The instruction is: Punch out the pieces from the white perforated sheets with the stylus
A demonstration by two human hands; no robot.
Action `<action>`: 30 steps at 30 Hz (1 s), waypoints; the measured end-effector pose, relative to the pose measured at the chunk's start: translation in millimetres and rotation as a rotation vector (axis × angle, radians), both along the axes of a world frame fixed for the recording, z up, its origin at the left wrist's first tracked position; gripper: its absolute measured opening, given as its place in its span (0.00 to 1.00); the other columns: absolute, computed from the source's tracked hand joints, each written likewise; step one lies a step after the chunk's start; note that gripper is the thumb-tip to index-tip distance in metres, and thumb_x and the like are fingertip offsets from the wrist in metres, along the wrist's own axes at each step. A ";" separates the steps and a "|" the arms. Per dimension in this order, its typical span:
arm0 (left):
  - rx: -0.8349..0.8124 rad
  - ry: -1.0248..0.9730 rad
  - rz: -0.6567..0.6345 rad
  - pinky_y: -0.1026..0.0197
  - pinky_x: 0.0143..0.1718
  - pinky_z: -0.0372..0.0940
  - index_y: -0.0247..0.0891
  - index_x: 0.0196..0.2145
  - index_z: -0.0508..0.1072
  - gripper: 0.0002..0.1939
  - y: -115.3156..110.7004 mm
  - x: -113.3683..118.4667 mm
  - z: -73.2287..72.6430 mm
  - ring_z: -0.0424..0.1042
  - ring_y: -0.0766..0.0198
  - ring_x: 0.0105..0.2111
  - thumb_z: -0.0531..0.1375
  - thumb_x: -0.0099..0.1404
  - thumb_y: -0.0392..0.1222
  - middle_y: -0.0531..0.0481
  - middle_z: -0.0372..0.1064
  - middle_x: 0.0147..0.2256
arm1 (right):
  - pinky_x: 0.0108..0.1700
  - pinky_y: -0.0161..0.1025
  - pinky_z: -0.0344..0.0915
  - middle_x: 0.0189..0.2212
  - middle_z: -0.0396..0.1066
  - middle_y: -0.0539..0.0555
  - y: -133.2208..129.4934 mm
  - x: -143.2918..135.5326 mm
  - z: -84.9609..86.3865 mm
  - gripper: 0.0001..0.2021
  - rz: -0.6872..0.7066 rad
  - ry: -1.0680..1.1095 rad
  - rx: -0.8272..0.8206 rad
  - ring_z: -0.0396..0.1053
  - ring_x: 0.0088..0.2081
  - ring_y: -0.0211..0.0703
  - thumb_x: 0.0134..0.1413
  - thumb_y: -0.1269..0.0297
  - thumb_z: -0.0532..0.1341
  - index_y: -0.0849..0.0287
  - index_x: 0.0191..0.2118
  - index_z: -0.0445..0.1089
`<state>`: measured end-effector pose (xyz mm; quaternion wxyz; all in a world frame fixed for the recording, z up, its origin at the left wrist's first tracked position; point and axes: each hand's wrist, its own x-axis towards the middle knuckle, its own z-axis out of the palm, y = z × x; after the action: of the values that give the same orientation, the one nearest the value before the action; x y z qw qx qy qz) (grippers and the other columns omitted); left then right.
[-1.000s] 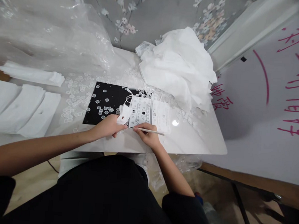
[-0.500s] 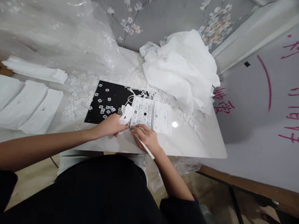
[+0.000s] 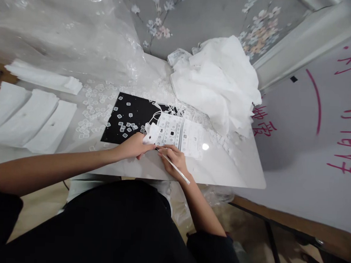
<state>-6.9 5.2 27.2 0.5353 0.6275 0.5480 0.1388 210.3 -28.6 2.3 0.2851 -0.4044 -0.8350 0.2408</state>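
My left hand [image 3: 136, 145] is closed on a small white piece with dark holes [image 3: 152, 133], pinched near its lower edge. Close beside it, my right hand [image 3: 173, 161] grips a slim white pen-like tool [image 3: 179, 172]. The tool's tip end meets the left fingertips, and what lies between them is too small to make out. Just beyond the hands lies a white perforated sheet [image 3: 167, 128] with rows of round marks and a black square. A second white panel [image 3: 192, 139] adjoins its right side. Under the left hand's side is a black mat [image 3: 111, 132] scattered with small translucent squares [image 3: 128, 125].
More translucent squares [image 3: 90, 112] are spread left of the mat. Folded white sheets [image 3: 35, 119] lie at the far left, and a white heap of thin sheets [image 3: 214, 78] at the back right. Clear plastic film [image 3: 80, 34] covers the back left. A marked whiteboard [image 3: 295, 162] stands right.
The view has shifted slightly. My left hand has moved a little right, bringing both hands' fingertips together at the white piece's lower edge. Both grips are kept.
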 end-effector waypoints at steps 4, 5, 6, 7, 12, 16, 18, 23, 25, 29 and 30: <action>0.006 0.014 0.008 0.66 0.18 0.60 0.37 0.17 0.65 0.20 0.0 2.6 0.2 0.64 0.66 0.12 0.59 0.61 0.51 0.52 0.62 0.10 | 0.46 0.44 0.71 0.45 0.76 0.54 0.7 0.0 0.2 0.07 0.018 -0.009 0.009 0.71 0.51 0.47 0.64 0.66 0.55 0.53 0.44 0.69; 0.002 0.016 0.007 0.66 0.18 0.60 0.37 0.17 0.65 0.19 0.2 3.3 0.7 0.64 0.66 0.12 0.59 0.61 0.50 0.52 0.62 0.10 | 0.47 0.44 0.71 0.45 0.76 0.54 0.3 -0.6 0.0 0.07 0.022 -0.005 0.017 0.71 0.51 0.47 0.63 0.67 0.55 0.53 0.44 0.69; -0.001 0.018 0.009 0.66 0.18 0.59 0.37 0.18 0.66 0.18 0.6 4.1 1.1 0.64 0.66 0.12 0.59 0.60 0.50 0.52 0.61 0.10 | 0.47 0.44 0.71 0.45 0.76 0.55 -0.5 -1.6 -0.4 0.07 0.023 -0.004 0.025 0.71 0.51 0.47 0.63 0.67 0.55 0.53 0.44 0.69; -0.001 0.014 0.013 0.66 0.17 0.59 0.37 0.18 0.66 0.17 1.0 5.0 1.5 0.63 0.66 0.12 0.59 0.60 0.49 0.53 0.61 0.10 | 0.48 0.45 0.71 0.45 0.76 0.55 -1.5 -2.7 -1.0 0.08 0.022 -0.005 0.030 0.71 0.50 0.47 0.63 0.67 0.55 0.53 0.44 0.69; -0.045 -0.017 0.008 0.66 0.16 0.57 0.38 0.20 0.66 0.12 4.1 7.0 4.0 0.63 0.66 0.12 0.58 0.57 0.45 0.54 0.61 0.11 | 0.47 0.44 0.71 0.46 0.75 0.56 6.4 5.0 -0.3 0.10 -0.051 -0.015 0.059 0.71 0.49 0.47 0.64 0.68 0.51 0.53 0.43 0.69; -0.166 -0.012 0.021 0.65 0.18 0.59 0.38 0.17 0.64 0.11 6.3 2.8 10.8 0.63 0.66 0.13 0.59 0.53 0.42 0.52 0.62 0.12 | 0.38 0.41 0.69 0.37 0.75 0.57 55.3 55.9 18.1 0.11 -0.473 -0.064 0.165 0.73 0.37 0.45 0.65 0.62 0.50 0.57 0.38 0.69; -0.196 -0.042 0.047 0.64 0.19 0.61 0.39 0.15 0.62 0.13 6.4 0.1 13.6 0.63 0.66 0.14 0.59 0.52 0.42 0.52 0.61 0.12 | 0.37 0.42 0.66 0.33 0.74 0.57 90.3 94.9 36.8 0.14 -0.659 -0.165 0.270 0.71 0.35 0.46 0.65 0.59 0.50 0.59 0.36 0.69; -0.222 -0.127 0.077 0.63 0.20 0.62 0.40 0.14 0.61 0.14 4.9 -4.0 8.0 0.61 0.66 0.14 0.60 0.53 0.43 0.54 0.59 0.13 | 0.39 0.42 0.61 0.32 0.72 0.58 158.4 183.3 109.1 0.12 -0.866 -0.255 0.512 0.69 0.33 0.44 0.62 0.63 0.50 0.62 0.36 0.68; -0.222 -0.149 0.076 0.63 0.20 0.62 0.40 0.14 0.60 0.16 4.0 -5.5 3.8 0.60 0.67 0.14 0.60 0.53 0.44 0.54 0.58 0.13 | 0.38 0.43 0.60 0.31 0.72 0.60 168.2 199.2 141.4 0.11 -0.973 -0.208 0.604 0.69 0.33 0.45 0.63 0.65 0.49 0.60 0.36 0.68; -0.273 -0.364 0.129 0.63 0.23 0.63 0.38 0.18 0.66 0.16 3.8 -8.9 5.6 0.61 0.67 0.15 0.63 0.57 0.48 0.55 0.57 0.14 | 0.41 0.45 0.61 0.34 0.73 0.62 155.2 174.5 179.8 0.08 -0.988 -0.077 0.724 0.70 0.37 0.47 0.63 0.64 0.52 0.56 0.37 0.67; -0.316 -0.458 0.176 0.63 0.24 0.64 0.37 0.23 0.69 0.15 4.5 -9.4 8.4 0.61 0.68 0.16 0.63 0.58 0.50 0.56 0.58 0.16 | 0.41 0.45 0.62 0.35 0.73 0.61 145.6 156.0 180.0 0.07 -0.912 -0.059 0.700 0.71 0.38 0.47 0.63 0.63 0.53 0.56 0.37 0.68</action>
<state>-16.2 9.8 35.6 0.7222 0.4386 0.4802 0.2355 366.2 117.0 182.3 0.4535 -0.6118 -0.6136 -0.2088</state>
